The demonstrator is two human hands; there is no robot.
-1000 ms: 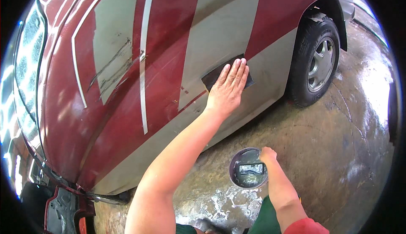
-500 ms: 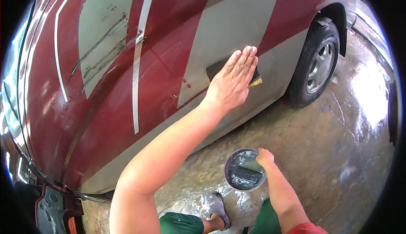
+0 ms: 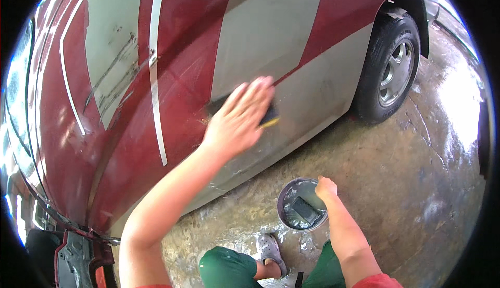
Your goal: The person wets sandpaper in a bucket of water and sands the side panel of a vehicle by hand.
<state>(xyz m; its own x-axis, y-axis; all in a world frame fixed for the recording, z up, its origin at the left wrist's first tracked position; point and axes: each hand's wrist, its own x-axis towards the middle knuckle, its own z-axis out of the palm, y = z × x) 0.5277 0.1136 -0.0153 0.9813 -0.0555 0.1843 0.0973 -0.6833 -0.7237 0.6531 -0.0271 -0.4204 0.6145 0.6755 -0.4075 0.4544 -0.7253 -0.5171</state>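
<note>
My left hand (image 3: 240, 116) lies flat with fingers together over a dark sanding pad (image 3: 271, 115) with a yellow edge, pressing it to the vehicle's side. Most of the pad is hidden under the palm and fingers. Red and grey panels (image 3: 260, 38) meet around that spot, and the grey surface there looks wet. Lower down, my right hand (image 3: 326, 188) grips the rim of a round grey bucket (image 3: 282, 209). Cloudy water stands in the bucket, with a dark rectangular block (image 3: 305, 210) in it.
A wheel (image 3: 394, 74) stands at the far right. White tape strips (image 3: 156, 79) cross the red paint, beside a scraped grey patch (image 3: 112, 53). My foot in a grey clog (image 3: 270, 251) rests on the wet concrete floor (image 3: 385, 184), close to the bucket.
My left hand has slid leftward and down along the panel with the sanding pad. My right hand stays on the bucket rim, while the block in the water has turned.
</note>
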